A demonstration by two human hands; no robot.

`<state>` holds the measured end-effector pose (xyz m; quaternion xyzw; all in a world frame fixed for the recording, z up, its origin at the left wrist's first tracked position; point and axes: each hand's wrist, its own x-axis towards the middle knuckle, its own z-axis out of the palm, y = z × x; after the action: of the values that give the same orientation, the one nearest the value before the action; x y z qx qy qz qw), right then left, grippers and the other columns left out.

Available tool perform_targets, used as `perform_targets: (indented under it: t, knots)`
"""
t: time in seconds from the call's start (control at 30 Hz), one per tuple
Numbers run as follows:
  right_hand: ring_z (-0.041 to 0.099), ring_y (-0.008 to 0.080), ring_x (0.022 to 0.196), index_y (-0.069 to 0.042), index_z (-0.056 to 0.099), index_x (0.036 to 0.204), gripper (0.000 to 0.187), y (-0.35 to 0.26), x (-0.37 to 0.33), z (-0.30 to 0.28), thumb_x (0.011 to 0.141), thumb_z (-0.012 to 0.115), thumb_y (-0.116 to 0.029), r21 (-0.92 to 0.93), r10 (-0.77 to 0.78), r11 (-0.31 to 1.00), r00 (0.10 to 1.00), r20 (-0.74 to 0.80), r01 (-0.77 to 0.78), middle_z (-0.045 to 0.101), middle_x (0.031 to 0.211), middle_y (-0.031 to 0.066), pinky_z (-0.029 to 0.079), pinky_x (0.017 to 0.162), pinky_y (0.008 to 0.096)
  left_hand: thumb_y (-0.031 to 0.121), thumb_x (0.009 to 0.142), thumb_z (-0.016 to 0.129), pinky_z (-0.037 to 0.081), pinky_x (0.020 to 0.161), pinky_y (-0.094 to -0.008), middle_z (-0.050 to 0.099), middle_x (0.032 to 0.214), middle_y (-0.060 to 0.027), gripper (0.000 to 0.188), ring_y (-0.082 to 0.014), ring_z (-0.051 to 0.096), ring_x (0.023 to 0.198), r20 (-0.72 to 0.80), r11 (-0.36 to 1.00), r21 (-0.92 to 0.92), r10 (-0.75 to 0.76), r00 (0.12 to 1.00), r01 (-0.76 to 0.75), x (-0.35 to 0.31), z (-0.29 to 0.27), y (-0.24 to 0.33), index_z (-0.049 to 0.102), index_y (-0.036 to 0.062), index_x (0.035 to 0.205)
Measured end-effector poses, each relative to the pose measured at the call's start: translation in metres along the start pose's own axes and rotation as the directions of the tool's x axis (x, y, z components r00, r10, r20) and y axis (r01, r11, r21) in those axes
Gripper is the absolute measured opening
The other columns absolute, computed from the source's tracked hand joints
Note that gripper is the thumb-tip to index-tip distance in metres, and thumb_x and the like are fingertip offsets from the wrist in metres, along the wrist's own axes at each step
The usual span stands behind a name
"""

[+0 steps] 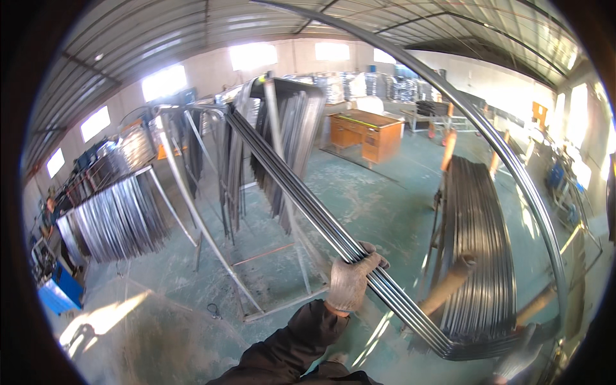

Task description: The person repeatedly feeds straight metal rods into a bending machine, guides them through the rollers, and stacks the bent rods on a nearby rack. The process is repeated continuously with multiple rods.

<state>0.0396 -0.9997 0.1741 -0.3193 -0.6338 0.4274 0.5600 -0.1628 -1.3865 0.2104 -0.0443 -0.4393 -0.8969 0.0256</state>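
My left hand [350, 282], in a pale work glove, is closed around a bundle of bent metal tubes [314, 208] in the middle of view. The tubes lie side by side and slant from the rack at upper left down to a bend at lower right. From there they turn right, then sweep up along the right side and overhead. My right hand [517, 356], also gloved and somewhat blurred, grips the bundle's cross section at lower right; its fingers partly show against the tubes.
A metal rack [212, 240] hung with bent tubes stands ahead left, another hanging row [119, 218] beyond it. At right, a stack of dark tubes [478, 237] rests on a stand with padded posts [452, 282]. A wooden desk [366, 131] stands farther back; a person [51, 218] is far left.
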Motion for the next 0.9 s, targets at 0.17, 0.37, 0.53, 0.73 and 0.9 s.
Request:
perform_targets:
  t: [0.17,0.37,0.53,0.73,0.9]
  knots:
    - [0.065,0.0128,0.076,-0.002,0.068,0.118,0.023,-0.076,-0.046,0.153,0.116,0.068,-0.026,0.176,0.039,0.982,0.984,0.176,-0.07,0.066,0.087,0.0043,0.054,0.069,0.03,-0.001,0.1,0.075,0.067,0.084,-0.0471,0.074,0.098,-0.0163,0.015,-0.0339,0.079,0.094,-0.098,0.988,-0.102,0.109,0.989,-0.119,0.077,-0.116,0.076,0.067,-0.0017,0.112]
    - [0.061,0.0095,0.065,-0.006,0.07,0.106,0.017,-0.238,-0.1,0.354,0.114,0.067,-0.02,0.227,-0.522,0.851,0.815,0.252,0.474,0.063,0.076,0.0007,0.048,0.06,0.0264,0.004,0.107,0.068,0.065,0.091,-0.05,0.074,0.093,-0.0164,0.006,-0.037,0.077,0.093,-0.156,0.937,-0.218,0.242,0.958,-0.272,0.19,-0.232,0.167,0.069,-0.0024,0.107]
    - [0.062,0.0102,0.064,-0.002,0.072,0.11,0.024,-0.418,-0.169,0.512,0.109,0.07,-0.026,0.518,-0.621,0.758,0.68,0.389,0.396,0.065,0.073,0.0023,0.049,0.059,0.0303,0.005,0.111,0.066,0.065,0.1,-0.0524,0.075,0.101,-0.0195,0.006,-0.0353,0.078,0.099,-0.247,0.832,-0.441,0.247,0.937,-0.336,0.27,-0.318,0.253,0.066,-0.0006,0.11]
    - [0.079,0.0364,0.094,-0.001,0.076,0.109,0.023,-0.569,-0.306,0.664,0.099,0.067,-0.019,0.511,-0.865,0.322,0.027,0.501,0.797,0.08,0.098,0.0206,0.065,0.086,0.0465,0.012,0.115,0.063,0.067,0.1,-0.0488,0.08,0.109,-0.0135,0.015,-0.0318,0.079,0.106,-0.182,0.7,-0.633,0.28,0.943,-0.33,0.331,-0.402,0.319,0.071,-0.0006,0.11]
    - [0.082,0.038,0.104,0.008,0.065,0.136,0.039,-0.516,-0.482,0.7,0.105,0.057,-0.014,0.7,-0.795,0.344,-0.203,0.572,0.626,0.08,0.115,0.0263,0.067,0.09,0.045,0.015,0.118,0.055,0.056,0.122,-0.0572,0.079,0.127,-0.0173,0.023,-0.0357,0.074,0.126,-0.197,0.726,-0.57,0.335,0.921,-0.386,0.354,-0.477,0.327,0.072,0.0002,0.122]
